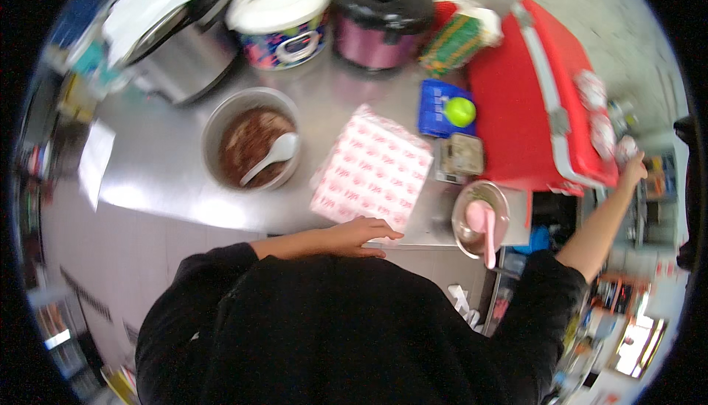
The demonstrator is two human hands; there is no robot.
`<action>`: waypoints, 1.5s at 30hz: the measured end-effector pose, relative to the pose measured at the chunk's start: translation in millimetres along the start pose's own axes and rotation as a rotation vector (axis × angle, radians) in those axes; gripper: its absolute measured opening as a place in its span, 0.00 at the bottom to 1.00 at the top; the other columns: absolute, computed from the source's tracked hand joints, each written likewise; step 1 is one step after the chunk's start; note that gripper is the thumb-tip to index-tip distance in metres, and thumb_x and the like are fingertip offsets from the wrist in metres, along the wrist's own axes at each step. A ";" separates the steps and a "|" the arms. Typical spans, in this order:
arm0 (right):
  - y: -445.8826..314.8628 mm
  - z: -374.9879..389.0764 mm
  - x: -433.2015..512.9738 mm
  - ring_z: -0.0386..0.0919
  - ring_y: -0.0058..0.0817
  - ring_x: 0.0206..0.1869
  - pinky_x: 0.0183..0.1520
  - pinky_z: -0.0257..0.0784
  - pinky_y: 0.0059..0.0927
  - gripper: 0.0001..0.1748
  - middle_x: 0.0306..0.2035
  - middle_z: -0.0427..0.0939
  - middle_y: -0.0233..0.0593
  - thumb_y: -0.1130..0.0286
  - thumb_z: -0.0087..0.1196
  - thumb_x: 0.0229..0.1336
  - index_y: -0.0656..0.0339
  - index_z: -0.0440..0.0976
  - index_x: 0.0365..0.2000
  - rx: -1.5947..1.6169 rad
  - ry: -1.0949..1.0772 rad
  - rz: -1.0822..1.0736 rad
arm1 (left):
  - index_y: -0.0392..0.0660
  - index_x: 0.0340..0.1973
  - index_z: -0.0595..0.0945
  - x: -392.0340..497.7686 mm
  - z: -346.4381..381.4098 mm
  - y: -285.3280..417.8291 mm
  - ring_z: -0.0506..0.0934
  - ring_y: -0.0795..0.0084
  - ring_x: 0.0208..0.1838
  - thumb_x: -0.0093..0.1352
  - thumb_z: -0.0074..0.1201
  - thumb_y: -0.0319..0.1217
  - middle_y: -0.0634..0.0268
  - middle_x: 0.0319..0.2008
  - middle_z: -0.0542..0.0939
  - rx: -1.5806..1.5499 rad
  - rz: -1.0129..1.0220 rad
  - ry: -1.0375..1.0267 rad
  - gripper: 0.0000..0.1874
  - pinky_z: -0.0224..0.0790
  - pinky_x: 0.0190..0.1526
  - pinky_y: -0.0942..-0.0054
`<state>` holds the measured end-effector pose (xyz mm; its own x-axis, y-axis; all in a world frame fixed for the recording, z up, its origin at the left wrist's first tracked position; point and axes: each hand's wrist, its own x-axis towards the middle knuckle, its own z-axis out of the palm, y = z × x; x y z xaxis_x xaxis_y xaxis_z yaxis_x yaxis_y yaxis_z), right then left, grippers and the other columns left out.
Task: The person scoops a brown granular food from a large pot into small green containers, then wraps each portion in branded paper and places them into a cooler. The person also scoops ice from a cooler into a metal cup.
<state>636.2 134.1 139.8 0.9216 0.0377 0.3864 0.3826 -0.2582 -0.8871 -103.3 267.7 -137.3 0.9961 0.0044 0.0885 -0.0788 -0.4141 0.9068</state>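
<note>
My left hand (362,237) rests at the near edge of a stack of printed wrapping paper (376,167), fingers apart and holding nothing. Far to the right, my right hand (634,170) reaches to a wrapped roll (626,149) at the end of a red cooler box (514,106); whether its fingers grip the roll is unclear. More wrapped rolls (600,128) lie on the cooler. Left of the paper, a metal pot (213,156) holds dark reddish-brown food and a white spoon (282,148). A steel bowl (458,222) with a pink ladle (480,217) sits right of the paper.
Along the back of the steel table (149,167) stand a large steel cooker (188,62), a patterned tub (282,34) with a white lid and a purple-black cooker (381,34). A lime-green round object (459,112) lies on a blue packet (431,106), beside a small lidded container (463,154).
</note>
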 end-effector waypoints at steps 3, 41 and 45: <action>19.0 25.7 53.1 0.73 0.43 0.59 0.61 0.67 0.48 0.38 0.59 0.76 0.49 0.38 0.45 0.68 0.61 0.70 0.61 -0.430 -0.590 0.173 | 0.48 0.66 0.73 -23.9 -2.2 -4.2 0.75 0.57 0.58 0.71 0.60 0.36 0.55 0.56 0.76 0.070 -0.045 0.067 0.28 0.68 0.60 0.59; -2.8 307.2 -484.8 0.74 0.47 0.53 0.56 0.72 0.50 0.42 0.51 0.76 0.49 0.59 0.76 0.39 0.50 0.71 0.58 -0.412 -0.472 -0.511 | 0.37 0.68 0.68 -243.4 -252.8 -16.5 0.71 0.58 0.67 0.79 0.45 0.36 0.49 0.66 0.71 -0.597 -0.201 1.203 0.24 0.58 0.71 0.58; -137.0 299.2 -634.9 0.70 0.45 0.59 0.63 0.65 0.46 0.47 0.56 0.71 0.46 0.57 0.79 0.31 0.53 0.72 0.56 0.282 -0.766 -0.492 | 0.52 0.77 0.55 -179.7 -241.8 -0.4 0.62 0.55 0.74 0.78 0.45 0.50 0.54 0.73 0.62 -1.202 0.040 0.739 0.36 0.58 0.71 0.49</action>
<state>18.6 434.3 -59.6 0.4075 0.7281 0.5513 0.6490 0.1938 -0.7357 -292.0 487.2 -53.9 0.7712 0.6361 -0.0249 -0.4661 0.5909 0.6584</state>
